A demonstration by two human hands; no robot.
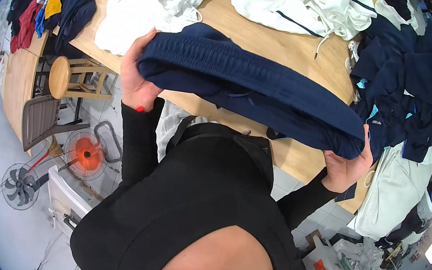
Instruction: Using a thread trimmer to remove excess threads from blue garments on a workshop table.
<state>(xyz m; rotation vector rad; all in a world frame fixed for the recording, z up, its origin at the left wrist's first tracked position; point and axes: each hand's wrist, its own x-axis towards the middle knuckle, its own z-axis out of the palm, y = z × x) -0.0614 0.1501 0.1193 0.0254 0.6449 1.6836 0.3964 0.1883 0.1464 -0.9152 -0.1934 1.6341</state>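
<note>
A navy blue garment with a wide, gathered elastic waistband, likely a pair of trousers or shorts (256, 77), is stretched between my hands above the wooden table (272, 40). My left hand (141, 73) grips one end of the waistband, with the thumb up at its outer side. At the other end, my right hand (351, 161) is closed round the band, lower and to the right. The waist opening faces me, and a short piece of cord shows inside it. Much of the garment beyond the band is hidden.
White garments (151, 6) lie at the table's far left, and more white clothing with dark stripes (298, 6) at the far middle. Navy clothes (403, 83) are heaped on the right above pale grey fabric (391, 191). A wooden stool (60, 77), folding chair (37, 122) and fans (87, 154) stand left.
</note>
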